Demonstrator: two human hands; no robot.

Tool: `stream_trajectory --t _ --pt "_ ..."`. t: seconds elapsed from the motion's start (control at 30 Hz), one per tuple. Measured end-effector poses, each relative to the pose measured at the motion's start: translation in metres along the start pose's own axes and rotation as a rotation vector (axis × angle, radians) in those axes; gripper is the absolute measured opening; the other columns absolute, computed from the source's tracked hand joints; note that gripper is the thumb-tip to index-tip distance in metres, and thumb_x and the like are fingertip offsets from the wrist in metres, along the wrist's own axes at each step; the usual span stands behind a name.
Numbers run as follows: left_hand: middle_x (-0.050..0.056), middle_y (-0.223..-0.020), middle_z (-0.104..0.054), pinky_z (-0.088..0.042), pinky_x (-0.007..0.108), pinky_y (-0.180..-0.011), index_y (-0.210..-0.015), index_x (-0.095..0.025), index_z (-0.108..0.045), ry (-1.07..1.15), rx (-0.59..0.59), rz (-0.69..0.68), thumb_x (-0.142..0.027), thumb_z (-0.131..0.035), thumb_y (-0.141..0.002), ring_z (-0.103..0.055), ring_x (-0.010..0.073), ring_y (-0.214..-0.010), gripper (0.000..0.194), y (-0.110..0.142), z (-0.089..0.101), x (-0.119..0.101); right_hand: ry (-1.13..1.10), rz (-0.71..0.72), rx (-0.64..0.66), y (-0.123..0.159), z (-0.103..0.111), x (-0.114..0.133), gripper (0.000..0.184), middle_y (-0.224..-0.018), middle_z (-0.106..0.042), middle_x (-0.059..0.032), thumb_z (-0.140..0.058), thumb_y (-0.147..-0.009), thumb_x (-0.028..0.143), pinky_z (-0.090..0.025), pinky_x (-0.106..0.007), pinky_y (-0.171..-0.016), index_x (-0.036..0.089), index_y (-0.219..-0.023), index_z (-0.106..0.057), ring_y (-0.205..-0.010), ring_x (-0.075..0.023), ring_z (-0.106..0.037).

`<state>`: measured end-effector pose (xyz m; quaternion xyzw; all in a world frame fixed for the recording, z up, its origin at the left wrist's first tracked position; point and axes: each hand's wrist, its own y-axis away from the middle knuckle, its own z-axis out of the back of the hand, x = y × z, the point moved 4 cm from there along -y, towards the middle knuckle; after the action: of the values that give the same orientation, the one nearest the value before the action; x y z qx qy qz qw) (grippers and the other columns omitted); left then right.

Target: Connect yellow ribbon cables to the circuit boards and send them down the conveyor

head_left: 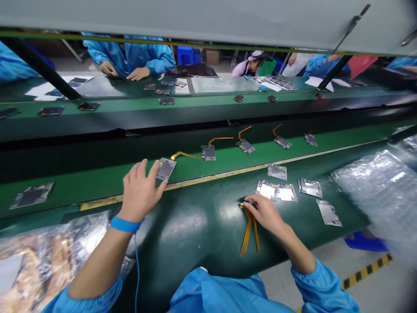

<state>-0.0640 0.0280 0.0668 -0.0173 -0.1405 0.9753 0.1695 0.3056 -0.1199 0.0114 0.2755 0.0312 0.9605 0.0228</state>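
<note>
My left hand [140, 191], a blue strap round its wrist, is over the near edge of the green belt with fingers spread. Its index finger and thumb are at the left edge of a circuit board [167, 169] with an orange flex cable [184, 154]; whether they touch is unclear. Over the dark green bench, my right hand [265, 213] has its fingers closed at the upper ends of orange flex cables [248, 232], which trail toward me. Something dark shows at those fingertips. Just beyond lie several circuit boards [286, 193] without cables.
Along the belt [185, 167] sit more boards with cables, such as one [209, 152]; another board [31, 195] lies at left. Plastic bags [48, 256] fill the front left, clear bubble packaging [374, 182] the right. Co-workers' hands [138, 74] are at the far bench. A shelf overhangs.
</note>
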Motion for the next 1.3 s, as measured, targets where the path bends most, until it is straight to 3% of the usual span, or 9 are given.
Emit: stream_trajectory --t 0.1,0.27,0.43,0.63,0.77,0.9,1.1,1.2,1.3 --pt "0.024 -0.149 -0.051 -0.046 0.058 -0.104 -0.142 -0.014 -0.056 0.023 0.009 0.017 -0.045 -0.042 -0.102 -0.047 0.0446 -0.138 0.053 0.019 -0.002 0.021 0.124 -0.022 0.045 0.008 -0.003 -0.003 0.024 -0.095 -0.072 -0.0065 -0.056 -0.100 0.039 -0.046 -0.031 -0.070 0.022 -0.100 -0.073 -0.085 -0.0238 -0.068" --pt "0.021 -0.133 -0.065 -0.051 0.054 -0.100 -0.132 -0.014 -0.063 0.095 0.049 0.049 -0.050 -0.041 -0.101 -0.059 0.0394 -0.124 0.053 0.074 -0.008 0.061 0.182 0.020 0.090 0.011 -0.013 -0.011 0.027 -0.111 -0.072 -0.0082 -0.052 -0.100 0.039 -0.050 -0.033 -0.069 0.025 -0.111 -0.072 -0.087 -0.0252 -0.072" --pt "0.016 -0.124 -0.070 -0.053 0.051 -0.099 -0.127 -0.018 -0.067 0.076 0.146 0.176 -0.051 -0.045 -0.099 -0.066 0.0348 -0.113 0.049 0.131 0.005 0.089 0.113 0.119 0.109 0.006 -0.019 -0.028 0.033 -0.103 -0.073 -0.0085 -0.046 -0.102 0.050 -0.051 -0.035 -0.067 0.025 -0.099 -0.068 -0.083 -0.0266 -0.072" --pt "0.015 -0.130 -0.066 -0.055 0.045 -0.098 -0.129 -0.019 -0.066 0.145 0.365 0.252 -0.050 -0.049 -0.098 -0.066 0.0325 -0.115 0.047 0.195 0.007 0.076 0.052 0.119 0.162 0.000 -0.014 -0.046 0.051 -0.085 -0.073 -0.0066 -0.044 -0.098 0.069 -0.050 -0.034 -0.059 0.025 -0.088 -0.068 -0.070 -0.0251 -0.070" --pt "0.018 -0.138 -0.060 -0.055 0.049 -0.099 -0.135 -0.018 -0.062 0.126 0.502 0.258 -0.041 -0.059 -0.091 -0.064 0.0361 -0.118 0.050 0.223 -0.002 0.055 0.003 0.100 0.184 -0.001 -0.005 -0.051 0.053 -0.090 -0.077 -0.0080 -0.048 -0.096 0.070 -0.053 -0.033 -0.062 0.026 -0.091 -0.076 -0.075 -0.0257 -0.072" --pt "0.021 -0.133 -0.058 -0.055 0.050 -0.096 -0.137 -0.015 -0.059 0.063 0.502 0.251 -0.023 -0.059 -0.084 -0.063 0.0379 -0.115 0.053 0.230 -0.007 0.045 -0.064 0.084 0.170 -0.001 0.003 -0.052 0.052 -0.102 -0.080 -0.0104 -0.054 -0.092 0.071 -0.057 -0.035 -0.071 0.026 -0.092 -0.080 -0.087 -0.0297 -0.075" --pt "0.019 -0.121 -0.059 -0.056 0.049 -0.092 -0.135 -0.014 -0.059 0.096 0.427 0.189 -0.018 -0.059 -0.078 -0.064 0.0361 -0.107 0.057 0.215 -0.006 0.041 -0.146 -0.038 0.138 -0.001 0.015 -0.048 0.059 -0.088 -0.081 -0.0108 -0.057 -0.084 0.079 -0.057 -0.037 -0.063 0.025 -0.089 -0.079 -0.076 -0.0309 -0.075" --pt "0.019 -0.126 -0.057 -0.055 0.049 -0.094 -0.135 -0.015 -0.058 0.168 0.393 0.070 -0.016 -0.059 -0.079 -0.063 0.0350 -0.109 0.056 0.189 -0.004 0.019 -0.198 -0.047 0.110 -0.002 0.018 -0.032 0.055 -0.088 -0.080 -0.0106 -0.058 -0.087 0.073 -0.057 -0.035 -0.066 0.022 -0.091 -0.079 -0.077 -0.0285 -0.073" --pt "0.019 -0.129 -0.055 -0.053 0.049 -0.099 -0.137 -0.015 -0.057 0.221 0.401 -0.113 -0.012 -0.058 -0.083 -0.058 0.0344 -0.115 0.054 0.154 -0.003 -0.019 -0.280 0.010 0.213 -0.002 0.011 0.000 0.046 -0.086 -0.078 -0.0086 -0.055 -0.095 0.061 -0.055 -0.032 -0.068 0.022 -0.091 -0.078 -0.077 -0.0251 -0.071"
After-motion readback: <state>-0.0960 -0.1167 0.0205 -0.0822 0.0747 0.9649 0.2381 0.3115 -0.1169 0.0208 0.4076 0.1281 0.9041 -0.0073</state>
